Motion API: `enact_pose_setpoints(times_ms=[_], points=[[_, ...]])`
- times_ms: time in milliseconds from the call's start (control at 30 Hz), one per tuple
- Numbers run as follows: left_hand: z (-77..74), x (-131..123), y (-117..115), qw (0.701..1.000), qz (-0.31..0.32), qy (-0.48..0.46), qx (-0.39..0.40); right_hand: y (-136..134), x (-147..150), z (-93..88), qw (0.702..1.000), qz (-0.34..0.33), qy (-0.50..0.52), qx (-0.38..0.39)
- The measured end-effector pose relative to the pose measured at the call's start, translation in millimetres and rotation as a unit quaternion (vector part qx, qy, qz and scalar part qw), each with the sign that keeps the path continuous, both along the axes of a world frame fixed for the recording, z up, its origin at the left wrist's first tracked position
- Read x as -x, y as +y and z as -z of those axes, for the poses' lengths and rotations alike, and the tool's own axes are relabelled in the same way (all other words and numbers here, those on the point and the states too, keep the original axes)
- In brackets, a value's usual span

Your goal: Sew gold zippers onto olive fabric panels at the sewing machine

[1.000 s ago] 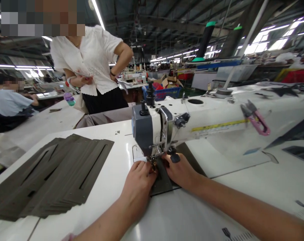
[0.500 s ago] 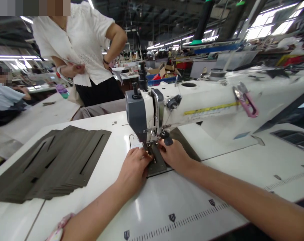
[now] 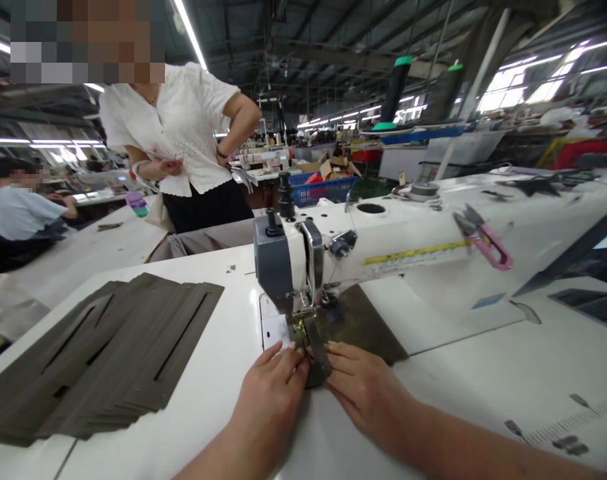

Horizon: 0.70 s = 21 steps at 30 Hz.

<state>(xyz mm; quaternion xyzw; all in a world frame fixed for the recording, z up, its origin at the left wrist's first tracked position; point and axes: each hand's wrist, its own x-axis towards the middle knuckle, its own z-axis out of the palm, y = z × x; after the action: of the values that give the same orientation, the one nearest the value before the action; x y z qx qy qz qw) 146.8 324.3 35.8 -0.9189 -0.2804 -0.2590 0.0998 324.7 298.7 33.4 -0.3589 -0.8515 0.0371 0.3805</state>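
So, your left hand [image 3: 269,403] and right hand [image 3: 366,390] pressed spread flat on either side of the dark slotted piece [image 3: 316,357] under the presser foot [image 3: 303,325] of the sewing machine [image 3: 288,260], with a large stack of cut pieces [image 3: 103,357] left on the bench [image 3: 203,320].

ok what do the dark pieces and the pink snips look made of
The dark pieces look like a stiff, matte olive-grey sheet, perhaps felt or coated fabric: no shine, crisp cut slots, flat stacked edges. The snips seem to have a glossy pink plastic grip and bright steel blades, though blur leaves that open.
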Motion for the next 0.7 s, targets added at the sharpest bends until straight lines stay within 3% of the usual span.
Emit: enact_pose_setpoints(times_ms=[233,500,700], points=[[-9.0,-2,12,0.999,0.013,0.017,-0.042,11,-1,0.6,1.0,-0.006,0.001,-0.005],[0.8,-1,29,1.0,-0.001,0.018,0.002,27,0,0.2,1.0,0.009,-0.017,0.003],[8.8,-3,44,0.999,-0.026,-0.008,-0.026,35,1,-3.6,1.0,0.022,0.002,0.016]])
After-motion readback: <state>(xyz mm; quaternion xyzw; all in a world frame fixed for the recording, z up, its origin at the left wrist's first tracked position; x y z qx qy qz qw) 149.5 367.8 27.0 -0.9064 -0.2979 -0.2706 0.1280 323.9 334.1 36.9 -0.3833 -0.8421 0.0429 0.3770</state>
